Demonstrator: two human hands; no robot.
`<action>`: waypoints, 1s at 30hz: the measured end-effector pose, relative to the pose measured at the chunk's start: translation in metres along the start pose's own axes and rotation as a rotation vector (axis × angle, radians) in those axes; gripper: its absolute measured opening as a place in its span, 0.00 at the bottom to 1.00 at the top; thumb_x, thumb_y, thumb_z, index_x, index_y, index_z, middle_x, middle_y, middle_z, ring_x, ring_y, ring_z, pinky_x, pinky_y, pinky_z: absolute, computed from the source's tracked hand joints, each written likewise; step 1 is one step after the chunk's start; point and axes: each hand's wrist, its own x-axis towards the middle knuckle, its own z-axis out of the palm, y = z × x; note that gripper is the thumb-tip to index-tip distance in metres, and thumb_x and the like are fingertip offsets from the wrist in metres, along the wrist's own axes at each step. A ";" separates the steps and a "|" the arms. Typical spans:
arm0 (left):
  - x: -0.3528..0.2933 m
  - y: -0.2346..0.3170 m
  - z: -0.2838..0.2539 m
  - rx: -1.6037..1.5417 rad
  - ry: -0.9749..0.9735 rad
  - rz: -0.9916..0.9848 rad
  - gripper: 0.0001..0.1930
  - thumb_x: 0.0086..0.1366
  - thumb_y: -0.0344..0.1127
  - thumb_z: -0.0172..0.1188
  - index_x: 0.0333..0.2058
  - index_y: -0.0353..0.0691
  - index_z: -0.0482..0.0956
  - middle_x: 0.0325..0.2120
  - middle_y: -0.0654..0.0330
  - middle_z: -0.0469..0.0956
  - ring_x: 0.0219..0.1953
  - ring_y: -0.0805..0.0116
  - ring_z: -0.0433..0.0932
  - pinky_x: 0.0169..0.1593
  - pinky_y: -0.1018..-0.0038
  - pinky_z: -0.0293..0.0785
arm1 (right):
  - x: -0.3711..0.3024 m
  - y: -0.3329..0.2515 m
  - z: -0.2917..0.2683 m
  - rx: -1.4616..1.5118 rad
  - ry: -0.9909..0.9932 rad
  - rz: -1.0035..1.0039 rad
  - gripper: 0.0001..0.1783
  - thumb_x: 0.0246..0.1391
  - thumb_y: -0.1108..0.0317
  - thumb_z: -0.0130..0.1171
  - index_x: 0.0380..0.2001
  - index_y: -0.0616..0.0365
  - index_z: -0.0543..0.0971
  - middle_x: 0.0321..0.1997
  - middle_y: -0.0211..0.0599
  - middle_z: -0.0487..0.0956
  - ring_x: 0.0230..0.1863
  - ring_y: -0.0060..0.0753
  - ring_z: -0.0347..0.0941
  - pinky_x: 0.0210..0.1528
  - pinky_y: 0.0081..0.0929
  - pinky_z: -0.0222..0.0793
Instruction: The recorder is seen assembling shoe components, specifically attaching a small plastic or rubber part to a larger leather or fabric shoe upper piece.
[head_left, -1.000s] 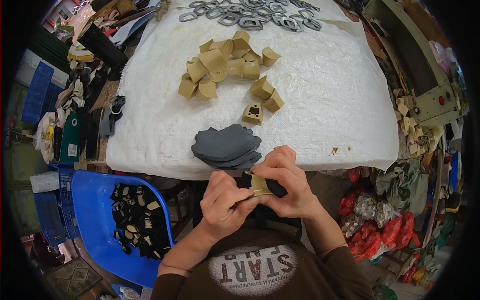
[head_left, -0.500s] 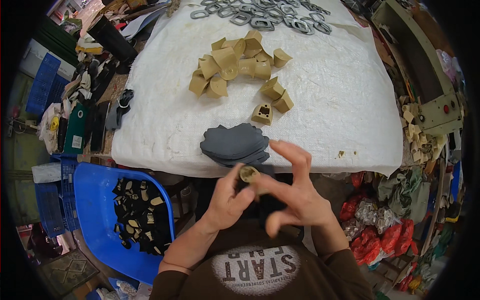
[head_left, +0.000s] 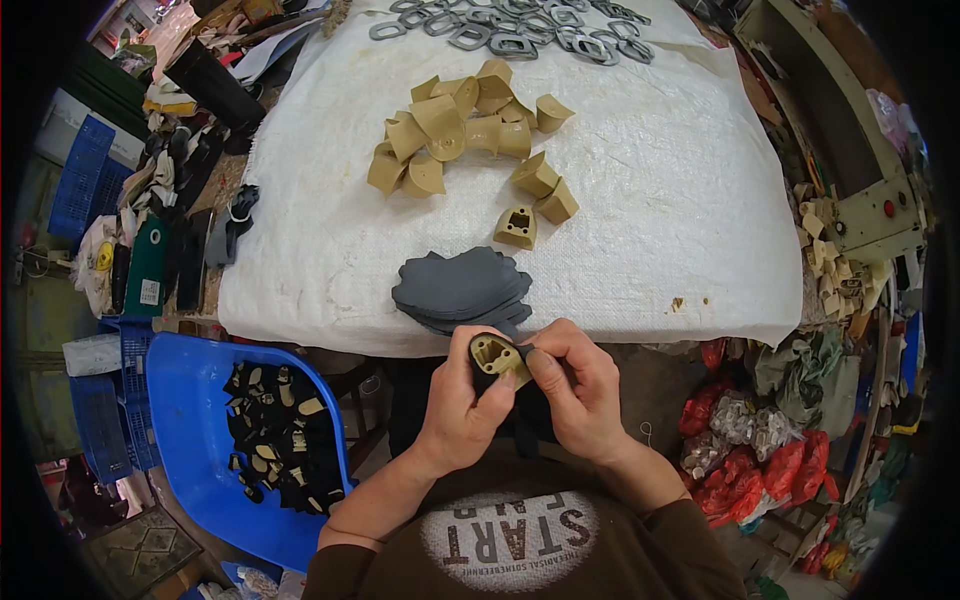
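My left hand (head_left: 455, 405) grips a tan shoe heel (head_left: 506, 360), its hollowed face with holes turned up. A dark cover piece (head_left: 477, 352) curves around the heel's left rim, and a strip of it shows between the heel and my other hand. My right hand (head_left: 578, 390) is closed at the heel's right side, thumb and fingers pinching the edge of that dark piece. Just beyond my hands, at the table's near edge, lies a stack of dark grey cut pieces (head_left: 460, 285). One bare tan heel (head_left: 516, 228) stands behind the stack.
A pile of tan heels (head_left: 440, 120) lies mid-table on a white woven sheet (head_left: 640, 200). Grey ring-shaped parts (head_left: 515, 45) cover the far end. A blue tub (head_left: 190, 440) at left holds dark-covered heels. Red bags (head_left: 750, 485) and a metal machine (head_left: 880, 225) are at right.
My right hand has come in from its spread, blurred pose and now pinches at the heel's right side. The heel has tilted so its hollow face shows more fully.
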 end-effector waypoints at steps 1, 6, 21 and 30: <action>0.001 0.001 0.003 0.062 0.032 0.043 0.16 0.60 0.35 0.53 0.43 0.33 0.64 0.29 0.56 0.72 0.30 0.70 0.71 0.37 0.73 0.70 | 0.000 -0.002 0.000 -0.051 0.004 -0.036 0.05 0.53 0.76 0.55 0.35 0.62 0.75 0.29 0.39 0.74 0.31 0.34 0.69 0.34 0.27 0.64; 0.001 0.000 0.009 0.216 0.112 0.165 0.15 0.61 0.35 0.52 0.42 0.33 0.62 0.30 0.51 0.72 0.29 0.62 0.73 0.36 0.70 0.70 | -0.001 0.000 0.011 -0.171 0.079 -0.202 0.08 0.51 0.78 0.55 0.37 0.62 0.75 0.31 0.41 0.75 0.33 0.39 0.70 0.35 0.28 0.64; 0.003 -0.007 -0.003 -0.279 -0.152 -0.039 0.36 0.66 0.59 0.40 0.60 0.33 0.49 0.31 0.62 0.69 0.26 0.76 0.68 0.31 0.81 0.66 | 0.014 0.001 -0.033 0.085 -0.177 0.074 0.21 0.47 0.71 0.63 0.47 0.60 0.73 0.42 0.37 0.79 0.36 0.31 0.74 0.46 0.30 0.65; 0.001 -0.003 0.003 -0.185 -0.227 -0.026 0.33 0.68 0.54 0.34 0.61 0.33 0.48 0.31 0.60 0.69 0.23 0.79 0.65 0.26 0.83 0.60 | 0.033 0.011 -0.032 0.298 -0.551 0.197 0.30 0.40 0.71 0.69 0.50 0.60 0.72 0.45 0.38 0.75 0.46 0.27 0.72 0.52 0.26 0.65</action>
